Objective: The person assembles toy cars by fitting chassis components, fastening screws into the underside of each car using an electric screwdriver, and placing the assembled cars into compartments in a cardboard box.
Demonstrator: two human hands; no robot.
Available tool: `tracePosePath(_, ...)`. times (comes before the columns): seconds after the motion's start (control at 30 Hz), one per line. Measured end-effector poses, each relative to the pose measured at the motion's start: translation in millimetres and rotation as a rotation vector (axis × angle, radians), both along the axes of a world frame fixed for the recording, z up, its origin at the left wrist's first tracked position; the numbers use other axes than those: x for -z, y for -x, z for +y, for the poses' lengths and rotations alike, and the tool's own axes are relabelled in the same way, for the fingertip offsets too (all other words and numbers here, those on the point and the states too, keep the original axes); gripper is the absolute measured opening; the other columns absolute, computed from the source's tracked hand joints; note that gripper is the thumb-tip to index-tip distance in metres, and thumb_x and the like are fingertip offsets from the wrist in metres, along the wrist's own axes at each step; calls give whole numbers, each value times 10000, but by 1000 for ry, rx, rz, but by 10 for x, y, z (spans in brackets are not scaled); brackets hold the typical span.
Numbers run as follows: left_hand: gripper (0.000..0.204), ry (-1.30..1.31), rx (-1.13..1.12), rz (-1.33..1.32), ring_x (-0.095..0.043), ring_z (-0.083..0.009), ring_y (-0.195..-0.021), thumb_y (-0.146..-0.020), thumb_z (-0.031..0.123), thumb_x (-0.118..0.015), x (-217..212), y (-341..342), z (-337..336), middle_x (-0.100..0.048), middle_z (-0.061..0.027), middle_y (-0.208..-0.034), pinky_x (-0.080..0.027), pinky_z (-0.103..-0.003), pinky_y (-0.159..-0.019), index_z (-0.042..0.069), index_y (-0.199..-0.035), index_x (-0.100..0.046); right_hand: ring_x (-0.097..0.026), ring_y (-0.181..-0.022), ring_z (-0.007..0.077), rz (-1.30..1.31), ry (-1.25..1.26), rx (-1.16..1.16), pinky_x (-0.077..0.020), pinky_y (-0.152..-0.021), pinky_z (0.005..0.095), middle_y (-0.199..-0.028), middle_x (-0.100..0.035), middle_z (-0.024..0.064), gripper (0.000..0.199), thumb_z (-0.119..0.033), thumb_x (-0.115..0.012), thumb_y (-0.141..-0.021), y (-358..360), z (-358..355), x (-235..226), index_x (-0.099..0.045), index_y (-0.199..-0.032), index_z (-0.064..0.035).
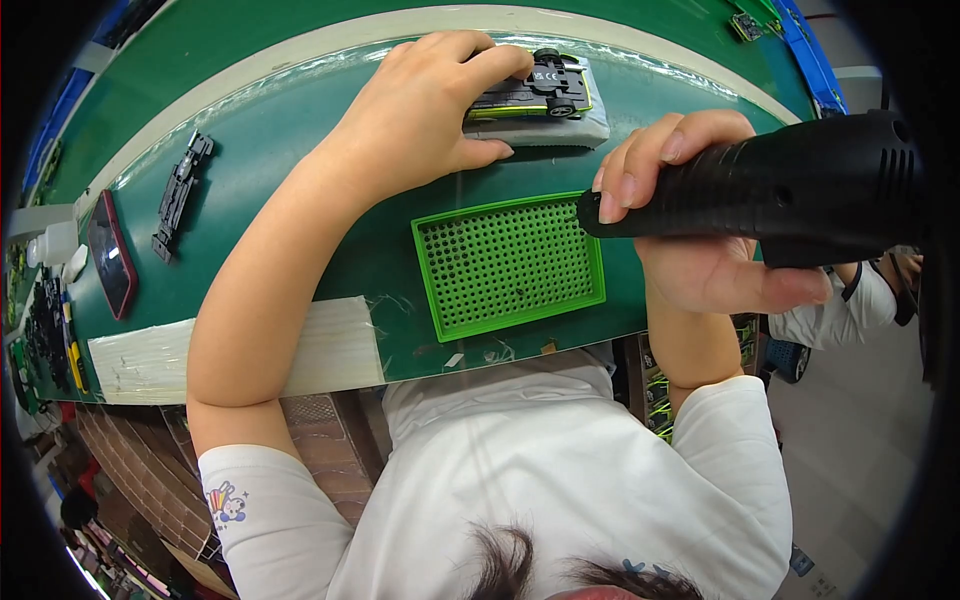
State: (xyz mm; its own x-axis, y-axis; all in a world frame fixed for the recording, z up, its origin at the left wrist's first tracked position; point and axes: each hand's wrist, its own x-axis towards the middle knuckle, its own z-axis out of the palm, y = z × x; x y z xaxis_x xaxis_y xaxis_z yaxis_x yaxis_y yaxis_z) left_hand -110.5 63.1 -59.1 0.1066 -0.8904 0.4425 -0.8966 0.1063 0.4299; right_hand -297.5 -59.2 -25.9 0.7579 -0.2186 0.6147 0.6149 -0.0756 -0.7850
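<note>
Your left hand [420, 105] was closed on the upturned toy car [545, 85], fingers reaching over its black underside and thumb against the near side of the pale block [595, 125] beneath it. Your left forearm [275, 240] slanted to the far right from an elbow bent outward. Your right hand [690, 220] gripped a black power driver [830, 185], fingers curled over its far side and thumb along the near side; the right arm was folded close to your body. The driver's narrow end pointed left, apart from the car.

As far as could be judged, the car's underside was already seated on its body, wheels in place, while fastening seemed unfinished; whether any screws were in, you could not tell. The green perforated tray [603, 270] sat nearer you on the table [390, 235]. Well to the left, a loose black chassis [180, 195] lay unfitted, near a phone [112, 255].
</note>
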Motion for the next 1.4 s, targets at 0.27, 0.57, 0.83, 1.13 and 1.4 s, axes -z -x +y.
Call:
tracePosePath(0.27,553,36,-11,-21,-523,-322,-1098,-620,125,-792,18,-23,-5,-564,-100,-1178,-418,-396,-947,85,-1119,-557,-580,-620,184,17,-52,-26,-477,-599,323,-785,-576,101,1021,-943,-414,-582,-6,-20,-36,-470,-1015,-19)
tracePosePath(0.57,577,-26,-28,-4,-514,-322,-1116,-589,121,-807,-27,-2,28,-549,-110,-1182,-402,-396,-943,103,-1109,-557,-559,-664,190,-31,-26,-147,-446,-637,327,-824,-560,104,1037,-931,-410,-608,-256,-412,-393,-487,-1078,-10)
tracePosePath(0.83,582,-74,-24,22,-510,-326,-1114,-570,104,-817,-133,26,-18,-536,-110,-1193,-396,-412,-951,110,-1089,-554,-558,-653,212,-97,242,-74,-447,-621,344,-816,-563,122,1082,-958,-306,-606,-545,-760,-538,-518,-1059,2)
tracePosePath(1.13,580,-85,-24,25,-505,-328,-1124,-559,92,-823,-143,38,-4,-533,-113,-1198,-396,-414,-950,103,-1076,-562,-565,-635,219,-74,118,-89,-460,-596,337,-794,-564,124,1099,-967,-268,-603,-593,-779,-355,-512,-1046,8)
tracePosePath(1.4,507,-33,-13,11,-520,-341,-1091,-608,152,-808,-121,38,-113,-541,-129,-1175,-408,-427,-933,92,-1056,-577,-532,-572,198,-51,-130,-83,-442,-516,319,-680,-522,93,1030,-952,-265,-631,-711,-793,-149,-492,-986,-13)
